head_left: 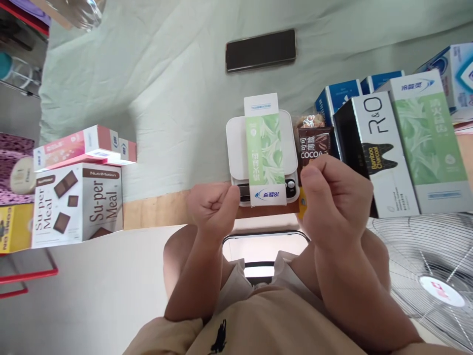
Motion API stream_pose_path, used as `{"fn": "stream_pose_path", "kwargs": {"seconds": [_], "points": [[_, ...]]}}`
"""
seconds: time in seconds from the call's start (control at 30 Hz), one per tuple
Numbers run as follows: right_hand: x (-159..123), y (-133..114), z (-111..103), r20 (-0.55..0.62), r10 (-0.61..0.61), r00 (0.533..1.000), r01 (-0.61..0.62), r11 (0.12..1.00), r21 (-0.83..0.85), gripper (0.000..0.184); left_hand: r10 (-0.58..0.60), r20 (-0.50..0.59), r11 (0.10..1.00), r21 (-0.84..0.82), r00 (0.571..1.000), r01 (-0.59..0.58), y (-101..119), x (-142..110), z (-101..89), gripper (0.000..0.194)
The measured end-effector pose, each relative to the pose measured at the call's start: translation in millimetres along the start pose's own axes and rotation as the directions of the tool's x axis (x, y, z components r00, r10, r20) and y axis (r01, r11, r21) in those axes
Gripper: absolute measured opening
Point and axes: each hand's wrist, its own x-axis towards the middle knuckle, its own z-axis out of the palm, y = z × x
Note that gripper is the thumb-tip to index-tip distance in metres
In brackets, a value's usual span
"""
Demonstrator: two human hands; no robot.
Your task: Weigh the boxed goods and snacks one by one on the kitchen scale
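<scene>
A white kitchen scale (235, 148) stands near the table's front edge. Across its platform lies a green and white carton (265, 148), reaching past the platform at both ends and covering part of the dark display. My left hand (214, 206) is closed in a fist at the front edge, beside the scale's lower left corner. To the right of the scale, my right hand (336, 199) makes another fist, in front of a brown cocoa snack packet (314, 143). Nothing shows in either fist.
A black phone (260, 51) lies behind the scale. On the right stand a Bamboo Charcoal box (388, 158), another green carton (432, 143) and blue boxes (342, 98). A Su-per Meal box (77, 204) and pink cartons (84, 145) stand left. A fan (424, 276) is below right.
</scene>
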Motion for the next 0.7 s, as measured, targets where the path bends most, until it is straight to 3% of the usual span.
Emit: {"fn": "stream_pose_path", "kwargs": {"seconds": [0.3, 0.47, 0.57, 0.7], "points": [[-1, 6, 4, 0.060, 0.081, 0.995, -0.080, 0.997, -0.013, 0.023, -0.010, 0.062, 0.998, 0.059, 0.998, 0.006, -9, 0, -1.2, 0.053], [-1, 11, 5, 0.077, 0.055, 0.995, -0.053, 0.998, -0.024, 0.023, 0.059, -0.018, 0.998, 0.031, 0.998, -0.059, -11, 3, 5.3, 0.029], [-1, 10, 5, 0.079, 0.014, 0.997, -0.009, 0.998, -0.064, 0.028, 0.025, -0.045, 1.000, 0.017, 0.999, -0.025, -9, 2, 7.3, 0.012], [0, 9, 3, 0.002, -0.015, 1.000, 0.015, 0.992, -0.127, 0.022, -0.013, -0.040, 0.999, 0.036, 0.999, 0.014, -7, -2, 6.6, 0.024]]}}
